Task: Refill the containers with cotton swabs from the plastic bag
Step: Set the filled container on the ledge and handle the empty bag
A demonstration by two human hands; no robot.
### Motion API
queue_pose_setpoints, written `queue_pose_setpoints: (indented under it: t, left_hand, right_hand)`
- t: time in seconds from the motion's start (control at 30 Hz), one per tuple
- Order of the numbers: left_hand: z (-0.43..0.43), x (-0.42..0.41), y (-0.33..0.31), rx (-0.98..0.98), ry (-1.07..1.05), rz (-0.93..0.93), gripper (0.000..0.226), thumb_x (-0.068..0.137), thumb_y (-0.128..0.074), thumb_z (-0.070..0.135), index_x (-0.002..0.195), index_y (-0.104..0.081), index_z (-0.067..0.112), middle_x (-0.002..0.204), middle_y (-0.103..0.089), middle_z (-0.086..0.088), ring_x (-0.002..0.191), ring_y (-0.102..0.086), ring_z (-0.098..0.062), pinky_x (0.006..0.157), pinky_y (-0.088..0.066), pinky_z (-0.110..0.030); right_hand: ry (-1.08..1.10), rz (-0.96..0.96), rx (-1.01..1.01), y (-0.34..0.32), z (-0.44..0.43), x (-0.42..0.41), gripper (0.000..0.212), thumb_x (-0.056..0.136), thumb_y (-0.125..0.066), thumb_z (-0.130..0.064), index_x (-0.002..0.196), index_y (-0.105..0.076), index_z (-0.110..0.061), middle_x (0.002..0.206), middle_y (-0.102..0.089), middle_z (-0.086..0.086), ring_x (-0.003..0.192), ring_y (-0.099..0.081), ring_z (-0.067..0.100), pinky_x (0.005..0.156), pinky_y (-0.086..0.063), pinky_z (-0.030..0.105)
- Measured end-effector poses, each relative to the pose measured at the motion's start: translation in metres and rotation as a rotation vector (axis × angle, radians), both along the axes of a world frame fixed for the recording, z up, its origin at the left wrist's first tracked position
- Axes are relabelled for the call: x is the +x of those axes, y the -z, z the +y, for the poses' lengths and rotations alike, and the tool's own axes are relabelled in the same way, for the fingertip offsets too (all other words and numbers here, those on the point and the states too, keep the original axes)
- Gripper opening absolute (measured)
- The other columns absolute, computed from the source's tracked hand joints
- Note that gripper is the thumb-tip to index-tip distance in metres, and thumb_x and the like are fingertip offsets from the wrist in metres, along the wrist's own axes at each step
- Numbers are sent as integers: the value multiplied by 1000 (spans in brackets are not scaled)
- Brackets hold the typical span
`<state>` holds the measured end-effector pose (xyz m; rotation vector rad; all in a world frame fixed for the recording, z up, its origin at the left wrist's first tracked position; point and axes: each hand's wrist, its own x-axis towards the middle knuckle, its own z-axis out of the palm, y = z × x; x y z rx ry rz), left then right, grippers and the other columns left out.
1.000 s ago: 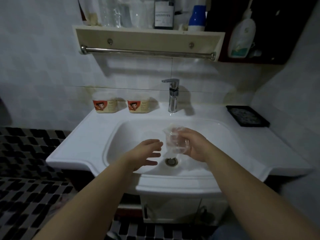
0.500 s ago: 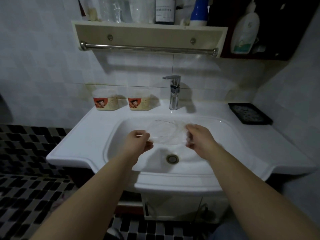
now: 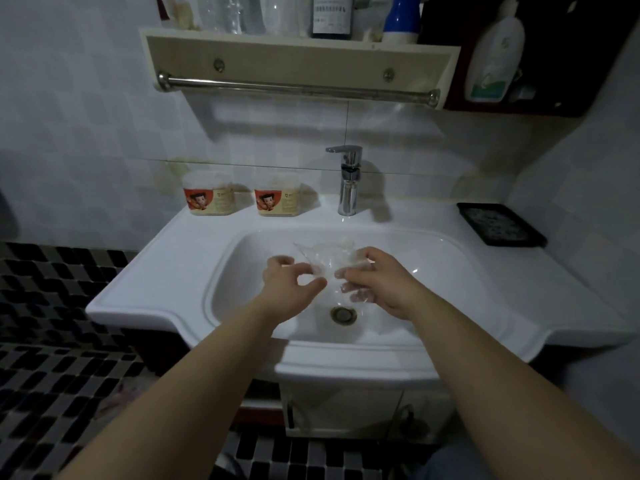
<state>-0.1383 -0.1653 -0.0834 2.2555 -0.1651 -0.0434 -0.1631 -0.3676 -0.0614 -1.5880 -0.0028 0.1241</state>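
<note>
Over the sink, our left grip and our right grip each pinch the crumpled clear plastic bag (contents unclear), fingers curled on it.

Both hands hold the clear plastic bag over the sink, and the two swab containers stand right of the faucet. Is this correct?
Not quite. The head view shows the two swab containers left of the faucet. The left hand and right hand do hold the plastic bag over the sink.

White tiled wall, checkered floor, wooden shelf, dim light
</note>
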Motion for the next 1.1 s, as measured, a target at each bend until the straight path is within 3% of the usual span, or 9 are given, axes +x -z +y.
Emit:
queue_pose_setpoints:
  t: [0.1,0.2,0.33,0.5,0.63,0.73,0.83,0.97,1.1]
  left_hand:
    - [-4,-1,1,-120,22,-153,10,91,-72,41,93,-68,32,126,-38,1,125,-48,-17,115,-37,-33]
    - [-4,-3,-4,-274,3,-166,15,87,-78,30,82,-70,17,98,-64,-2,82,-62,-7,80,-50,-26]
    - [2,-5,-12,-565,-25,8,36,89,-78,34,73,-55,12,71,-64,-2,62,-65,-12,61,-52,-27]
    - [6,-5,-22,-684,-183,37,38,104,-51,47,97,-60,10,87,-75,2,47,-52,-10,42,-33,-23]
    - [8,-2,-22,-798,-214,94,29,106,-51,39,103,-51,10,101,-76,6,43,-49,-11,41,-24,-21]
    - [8,1,-18,-788,-229,82,21,99,-64,24,93,-45,17,98,-70,-2,43,-56,-13,38,-20,-20]
    - [8,-3,-16,-643,-122,-6,13,104,-51,11,98,-59,18,109,-72,1,46,-59,-13,37,-26,-20]
    - [4,-8,-14,-376,-88,-52,47,106,-35,6,140,-59,28,114,-69,-12,50,-65,-3,40,-42,-21]
    - [4,-5,-13,-413,-116,-76,51,108,-36,12,155,-40,31,125,-68,-18,43,-60,-1,40,-43,-19]
  right_hand:
    - [-13,12,-41,5,0,1,38,87,-72,7,118,-61,-12,91,-76,13,85,-74,30,71,-59,41]
    - [51,2,-128,7,-1,3,29,84,-79,0,109,-67,-8,84,-72,11,73,-70,25,79,-58,48]
    - [101,-9,-119,0,-5,1,17,86,-81,-12,93,-65,-8,64,-46,0,48,-38,13,45,-35,25]
    - [112,20,-94,-2,-11,0,27,97,-69,-36,94,-71,-9,66,-43,0,48,-25,13,47,-18,25]
    - [258,-18,-82,-1,-14,7,33,104,-56,-42,100,-76,-16,85,-70,3,44,-36,14,47,-30,22]
    - [295,-6,-35,1,-18,10,19,105,-57,-26,105,-75,-19,98,-71,0,66,-59,13,54,-45,24]
    - [296,-28,98,0,-20,11,23,103,-52,-1,107,-70,-15,94,-72,2,77,-63,15,61,-52,27]
    - [334,-37,202,-6,-20,10,37,96,-48,14,104,-68,-16,104,-73,6,83,-63,19,62,-49,29]
    - [316,63,151,-3,-22,10,30,96,-70,-14,123,-61,-22,117,-69,6,91,-69,24,62,-56,33]
